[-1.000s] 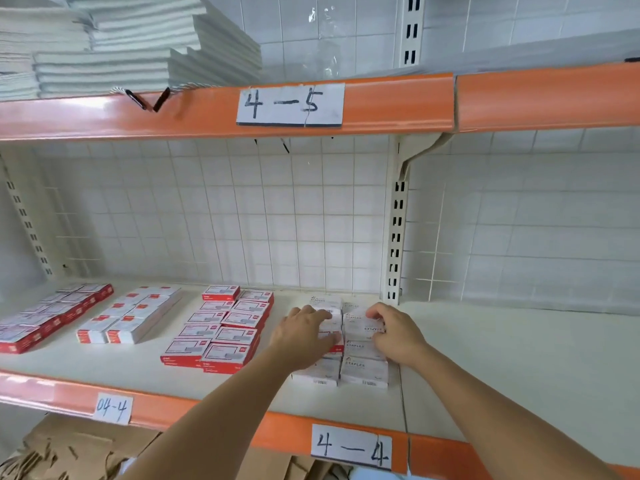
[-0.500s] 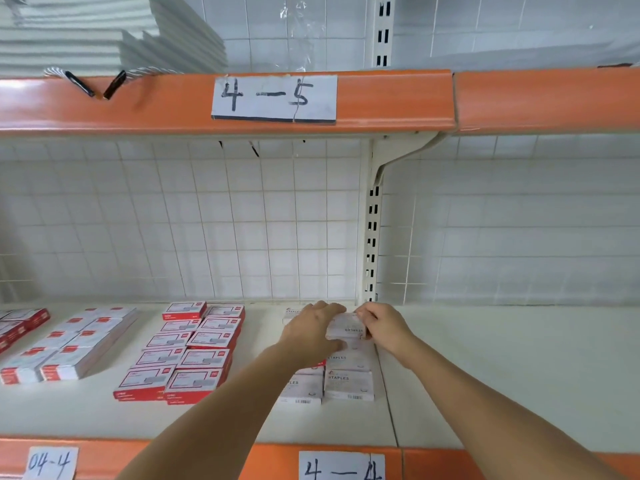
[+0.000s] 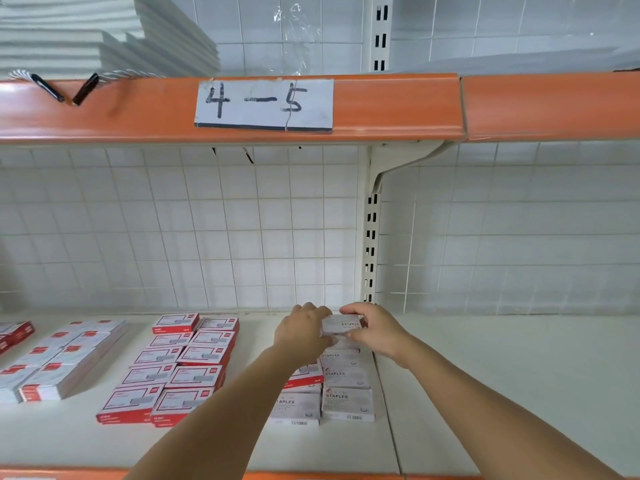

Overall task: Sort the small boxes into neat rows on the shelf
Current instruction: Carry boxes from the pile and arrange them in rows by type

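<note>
Two bare forearms rise from the bottom of the frame toward the white shelf (image 3: pixel 485 393), where sorting looks well advanced. Nearest the camera, at lower centre, white staple boxes (image 3: pixel 348 403) lie in two short columns, their fronts roughly level, with one red-edged box (image 3: pixel 304 375) partly hidden under the left forearm and seemingly out of place among the white ones. Left of them, a double column of red boxes (image 3: pixel 173 372) runs back toward the wall in tidy order, and two further groups, one white-topped (image 3: pixel 59 362) and one red (image 3: pixel 15 336), sit at the lower left edge of the frame.

Farther back, at the far end of the white columns, both hands meet on a single white box (image 3: pixel 343 325) marked STAPLES. The left hand (image 3: pixel 301 334) grips its left end, fingers curled over the top and thumb below. The right hand (image 3: pixel 375 329) pinches its right end, fingers arched narrowly around it. Whether the box rests on those beneath or is lifted just clear cannot be told. By the look of things, squaring this last column is most of what remains.

Behind stands the tiled wall (image 3: pixel 207 230) and a slotted upright (image 3: pixel 370 244); above, an orange shelf edge (image 3: pixel 104 109) carries a handwritten label (image 3: pixel 265 103) reading 4-5.
</note>
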The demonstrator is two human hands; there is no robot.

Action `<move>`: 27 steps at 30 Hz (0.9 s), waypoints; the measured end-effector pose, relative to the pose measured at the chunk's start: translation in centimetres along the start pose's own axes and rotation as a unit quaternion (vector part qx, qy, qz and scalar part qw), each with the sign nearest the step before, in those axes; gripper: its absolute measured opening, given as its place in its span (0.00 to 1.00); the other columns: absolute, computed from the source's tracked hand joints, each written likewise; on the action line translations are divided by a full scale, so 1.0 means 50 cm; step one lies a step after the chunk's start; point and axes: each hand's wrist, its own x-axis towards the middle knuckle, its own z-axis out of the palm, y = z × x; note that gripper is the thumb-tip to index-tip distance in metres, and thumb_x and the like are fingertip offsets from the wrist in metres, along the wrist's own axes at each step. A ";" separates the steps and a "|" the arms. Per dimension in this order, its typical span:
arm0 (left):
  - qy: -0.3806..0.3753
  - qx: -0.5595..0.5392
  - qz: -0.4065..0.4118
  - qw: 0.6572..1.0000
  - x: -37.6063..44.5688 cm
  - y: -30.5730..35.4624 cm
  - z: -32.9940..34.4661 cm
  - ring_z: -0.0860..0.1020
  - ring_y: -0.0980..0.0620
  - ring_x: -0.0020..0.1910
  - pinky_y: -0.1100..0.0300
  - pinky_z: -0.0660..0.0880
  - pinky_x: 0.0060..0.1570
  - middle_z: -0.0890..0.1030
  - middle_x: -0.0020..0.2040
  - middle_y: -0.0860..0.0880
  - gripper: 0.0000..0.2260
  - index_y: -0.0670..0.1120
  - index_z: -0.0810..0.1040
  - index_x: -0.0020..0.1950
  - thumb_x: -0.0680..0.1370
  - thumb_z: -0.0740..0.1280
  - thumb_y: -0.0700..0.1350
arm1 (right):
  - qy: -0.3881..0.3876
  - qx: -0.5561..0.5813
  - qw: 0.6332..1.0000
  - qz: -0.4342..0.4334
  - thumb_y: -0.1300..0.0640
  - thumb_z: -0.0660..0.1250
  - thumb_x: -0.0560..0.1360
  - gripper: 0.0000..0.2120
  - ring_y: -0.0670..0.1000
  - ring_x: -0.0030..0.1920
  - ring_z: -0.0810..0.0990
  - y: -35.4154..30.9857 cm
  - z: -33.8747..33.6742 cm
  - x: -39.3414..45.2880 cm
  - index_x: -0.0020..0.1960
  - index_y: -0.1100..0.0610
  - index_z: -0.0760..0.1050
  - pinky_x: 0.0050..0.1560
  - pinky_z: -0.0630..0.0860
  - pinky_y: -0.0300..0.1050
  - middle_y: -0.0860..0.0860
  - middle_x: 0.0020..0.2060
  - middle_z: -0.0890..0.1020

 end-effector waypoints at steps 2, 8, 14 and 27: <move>0.006 0.002 -0.002 1.000 0.006 -0.007 -0.001 0.68 0.51 0.61 0.56 0.69 0.55 0.73 0.60 0.50 0.21 0.53 0.70 0.67 0.75 0.68 0.53 | -0.004 -0.005 1.000 -0.007 0.67 0.68 0.73 0.20 0.51 0.55 0.78 -0.002 -0.001 0.009 0.64 0.56 0.74 0.61 0.74 0.47 0.52 0.57 0.78; 0.026 -0.046 -0.018 0.998 0.023 -0.024 -0.005 0.71 0.52 0.59 0.56 0.72 0.53 0.75 0.60 0.52 0.25 0.53 0.65 0.70 0.75 0.68 0.53 | 0.023 -0.009 1.000 0.005 0.63 0.69 0.74 0.17 0.52 0.57 0.77 0.006 0.005 0.031 0.62 0.57 0.75 0.63 0.73 0.50 0.52 0.57 0.79; 0.032 -0.424 -0.156 0.892 0.041 0.013 -0.008 0.80 0.52 0.36 0.56 0.79 0.39 0.82 0.42 0.46 0.12 0.41 0.70 0.56 0.79 0.64 0.48 | 0.088 0.084 0.992 0.025 0.56 0.70 0.74 0.12 0.53 0.50 0.79 -0.003 0.018 0.045 0.55 0.57 0.74 0.53 0.78 0.49 0.52 0.49 0.78; 0.041 -0.419 -0.065 0.905 0.052 -0.002 -0.010 0.80 0.49 0.47 0.58 0.76 0.49 0.81 0.50 0.50 0.13 0.47 0.78 0.56 0.73 0.72 0.40 | -0.008 0.349 0.932 0.100 0.69 0.61 0.76 0.12 0.49 0.46 0.78 -0.017 0.015 0.051 0.49 0.56 0.78 0.45 0.74 0.42 0.54 0.45 0.82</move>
